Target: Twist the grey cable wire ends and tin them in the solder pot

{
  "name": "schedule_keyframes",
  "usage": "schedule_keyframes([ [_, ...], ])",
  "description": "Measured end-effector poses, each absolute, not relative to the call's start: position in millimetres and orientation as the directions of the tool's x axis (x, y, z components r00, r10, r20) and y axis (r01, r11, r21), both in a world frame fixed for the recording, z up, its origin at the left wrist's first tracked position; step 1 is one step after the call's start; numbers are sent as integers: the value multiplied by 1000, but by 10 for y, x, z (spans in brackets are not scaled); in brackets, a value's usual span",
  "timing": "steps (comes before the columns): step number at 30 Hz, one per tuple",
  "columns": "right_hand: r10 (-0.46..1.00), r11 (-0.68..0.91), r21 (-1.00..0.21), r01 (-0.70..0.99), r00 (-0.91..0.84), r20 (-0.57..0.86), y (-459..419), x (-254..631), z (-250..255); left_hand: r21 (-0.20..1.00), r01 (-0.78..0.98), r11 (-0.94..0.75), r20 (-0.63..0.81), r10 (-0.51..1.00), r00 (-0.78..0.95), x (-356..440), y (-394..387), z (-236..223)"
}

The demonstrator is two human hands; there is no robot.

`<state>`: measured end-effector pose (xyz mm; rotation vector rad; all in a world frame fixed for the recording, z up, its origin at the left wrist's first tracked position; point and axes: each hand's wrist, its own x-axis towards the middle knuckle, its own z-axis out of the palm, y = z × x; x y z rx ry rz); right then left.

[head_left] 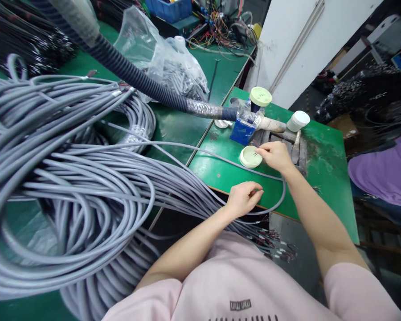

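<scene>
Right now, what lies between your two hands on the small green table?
In the head view, between the left hand and the right hand, only a thin grey cable crosses bare green table.

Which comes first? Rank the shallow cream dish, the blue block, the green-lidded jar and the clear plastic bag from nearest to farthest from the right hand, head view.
From the right hand:
1. Shallow cream dish, touching its fingertips on the left.
2. Blue block, just beyond the dish.
3. Green-lidded jar, farther back.
4. Clear plastic bag, far back left.

Two hands: left hand [243, 198], right hand [276, 156]; one white dish [249, 158]; two jars [260, 98] [298, 121].
</scene>
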<state>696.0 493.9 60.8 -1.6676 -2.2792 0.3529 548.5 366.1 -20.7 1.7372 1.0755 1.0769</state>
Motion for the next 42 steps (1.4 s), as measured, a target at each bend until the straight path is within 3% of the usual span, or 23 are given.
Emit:
schedule_keyframes([
  [5,970,117,-419,901,-14,241,5009,7612,678,918,290,-270,163,924,346,5461,3718,-128],
  [8,959,-30,-407,913,141,247,5100,7956,563,911,345,-227,88,923,374,5463,3768,-75],
  [13,944,-149,-379,913,245,221,5212,8155,327,895,389,-219,63,925,376,5472,3820,-42],
  [25,960,-199,-303,932,247,132,5306,8123,222,895,376,-238,101,932,349,5479,3806,-80],
  [42,966,-194,-250,949,229,119,5346,8089,199,900,361,-243,118,934,336,5480,3804,-70],
])
